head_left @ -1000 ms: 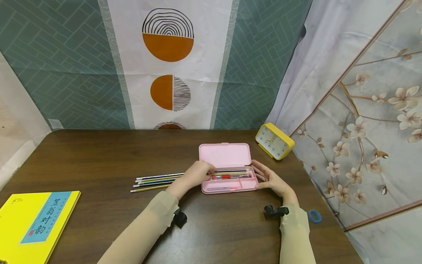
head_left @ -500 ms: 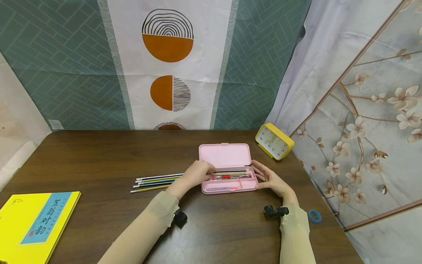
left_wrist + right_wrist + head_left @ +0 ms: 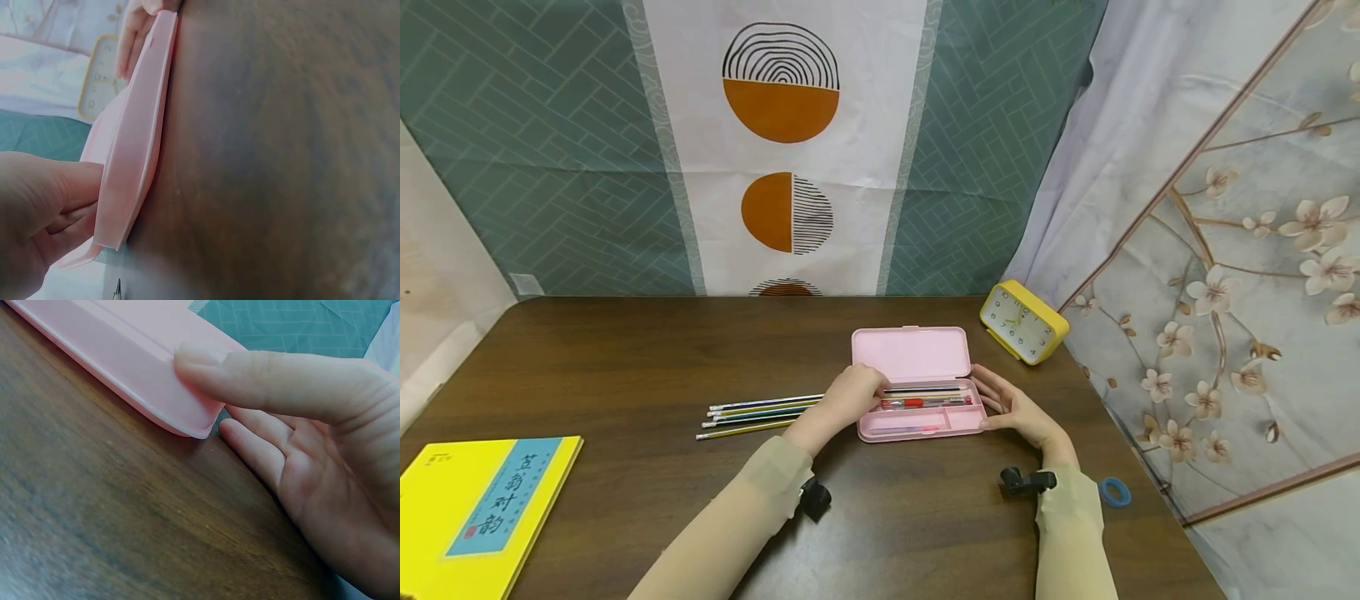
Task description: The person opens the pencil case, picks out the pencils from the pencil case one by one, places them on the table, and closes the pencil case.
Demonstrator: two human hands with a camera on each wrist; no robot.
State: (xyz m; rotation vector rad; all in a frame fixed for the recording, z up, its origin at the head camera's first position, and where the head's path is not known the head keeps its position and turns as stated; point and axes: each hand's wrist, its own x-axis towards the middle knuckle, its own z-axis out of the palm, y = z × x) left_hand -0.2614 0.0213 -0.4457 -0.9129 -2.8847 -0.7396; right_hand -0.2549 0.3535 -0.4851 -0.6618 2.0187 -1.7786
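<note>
A pink pencil case (image 3: 912,352) lies on the table with its lid folded back. Pencils (image 3: 925,389) and a red-marked pen (image 3: 915,402) fill its rear compartment; another slim pen (image 3: 906,429) lies in front. My left hand (image 3: 850,394) reaches over the case's left end, fingers bent down into it at the pencils' ends. In the left wrist view the case's wall (image 3: 134,144) hides those fingertips, so any grip is unclear. At the right end, my right hand (image 3: 1026,414) holds the case, thumb (image 3: 206,362) on its front side and fingers around the corner.
Several pencils (image 3: 752,410) lie to the left of the case, partly behind the left forearm. A yellow book (image 3: 482,508) lies at the far left. Behind the case on the right stands a yellow clock (image 3: 1024,322). A blue ring (image 3: 1115,492) lies beside the right sleeve.
My left forearm and wrist have shifted slightly to the right, while the left fingers stay at the case. The right hand and the case have hardly moved.
</note>
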